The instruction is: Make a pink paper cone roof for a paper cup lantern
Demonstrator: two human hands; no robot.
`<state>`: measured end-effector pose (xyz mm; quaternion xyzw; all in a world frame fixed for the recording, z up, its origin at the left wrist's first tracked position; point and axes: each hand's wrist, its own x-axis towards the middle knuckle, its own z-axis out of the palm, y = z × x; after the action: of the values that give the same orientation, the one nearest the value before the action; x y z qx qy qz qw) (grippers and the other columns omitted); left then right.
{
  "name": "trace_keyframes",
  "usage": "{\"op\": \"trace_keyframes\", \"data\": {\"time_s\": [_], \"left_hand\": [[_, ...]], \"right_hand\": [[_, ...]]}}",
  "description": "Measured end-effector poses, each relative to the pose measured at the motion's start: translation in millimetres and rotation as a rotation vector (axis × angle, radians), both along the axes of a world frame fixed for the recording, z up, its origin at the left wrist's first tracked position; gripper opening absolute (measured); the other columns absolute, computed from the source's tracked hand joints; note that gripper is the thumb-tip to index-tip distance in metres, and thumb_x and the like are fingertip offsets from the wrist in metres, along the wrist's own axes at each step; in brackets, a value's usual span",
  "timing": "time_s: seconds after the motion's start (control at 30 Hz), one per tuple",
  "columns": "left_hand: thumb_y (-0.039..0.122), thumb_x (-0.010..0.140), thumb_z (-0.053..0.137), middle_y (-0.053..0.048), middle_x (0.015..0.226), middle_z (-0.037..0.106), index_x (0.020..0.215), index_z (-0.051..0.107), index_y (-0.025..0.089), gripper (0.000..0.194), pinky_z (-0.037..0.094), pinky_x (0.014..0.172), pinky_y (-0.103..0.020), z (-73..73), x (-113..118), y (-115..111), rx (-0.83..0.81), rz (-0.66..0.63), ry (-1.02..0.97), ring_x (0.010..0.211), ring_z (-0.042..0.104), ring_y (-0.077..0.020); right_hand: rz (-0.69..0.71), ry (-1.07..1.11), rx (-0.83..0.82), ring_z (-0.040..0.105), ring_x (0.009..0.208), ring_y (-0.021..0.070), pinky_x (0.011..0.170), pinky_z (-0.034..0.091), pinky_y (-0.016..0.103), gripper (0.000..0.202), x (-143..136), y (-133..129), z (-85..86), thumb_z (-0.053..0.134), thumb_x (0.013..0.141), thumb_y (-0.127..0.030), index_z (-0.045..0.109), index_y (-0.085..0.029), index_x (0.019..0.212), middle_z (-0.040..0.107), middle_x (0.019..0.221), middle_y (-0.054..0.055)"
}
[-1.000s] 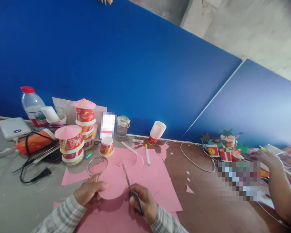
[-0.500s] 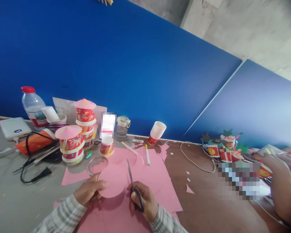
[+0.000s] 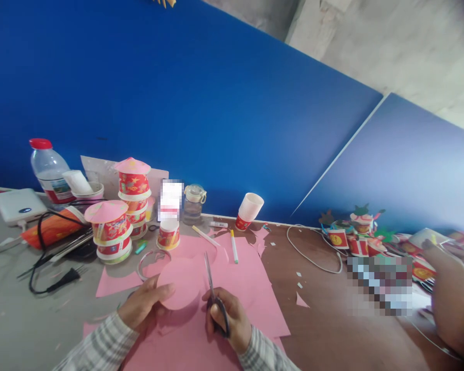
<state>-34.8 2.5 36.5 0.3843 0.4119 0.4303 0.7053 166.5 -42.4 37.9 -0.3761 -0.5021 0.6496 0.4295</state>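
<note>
Left hand [image 3: 145, 304]: bare, thumb [image 3: 166, 292] extended on top and pointing rightward, fingers folded beneath in a pinch. Right hand [image 3: 232, 317]: bare, fingers curled in a firm grip. Forearms [image 3: 100, 340]: two, in grey-and-white checked sleeves, angled inward; hands apart.

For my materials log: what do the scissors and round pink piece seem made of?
Scissors: blades probably smooth metal, from their grey sheen; handles perhaps plastic, being dark, though partly covered by the right hand. Round pink piece: likely matte paper or thin card, judging by its dull, even face and thin edge.
</note>
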Motion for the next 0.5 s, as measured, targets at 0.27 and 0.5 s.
{"op": "trace_keyframes", "data": {"time_s": [0.27, 0.5], "left_hand": [[0.043, 0.037, 0.072, 0.006, 0.04, 0.055, 0.062, 0.061, 0.02, 0.036, 0.035, 0.027, -0.02, -2.1, -0.6, 1.6, 0.009, 0.035, -0.009, 0.033, 0.044, -0.0095], [0.044, 0.041, 0.07, 0.006, 0.038, 0.054, 0.053, 0.057, 0.021, 0.029, 0.036, 0.029, -0.021, -1.7, -0.3, 0.7, 0.054, 0.018, 0.004, 0.032, 0.042, -0.0091]], "right_hand": [[0.009, -0.006, 0.004, 0.045, 0.033, 0.0096, 0.039, 0.032, 0.017, 0.045, -0.1, 0.3, 1.0, 0.065, 0.065, -0.054, 0.057, -0.015, 0.087, 0.056, 0.041, -0.004], [-0.007, -0.023, 0.002, 0.045, 0.034, 0.0102, 0.04, 0.032, 0.017, 0.046, -0.3, 0.5, 1.8, 0.065, 0.064, -0.055, 0.057, -0.015, 0.086, 0.056, 0.041, -0.003]]}}
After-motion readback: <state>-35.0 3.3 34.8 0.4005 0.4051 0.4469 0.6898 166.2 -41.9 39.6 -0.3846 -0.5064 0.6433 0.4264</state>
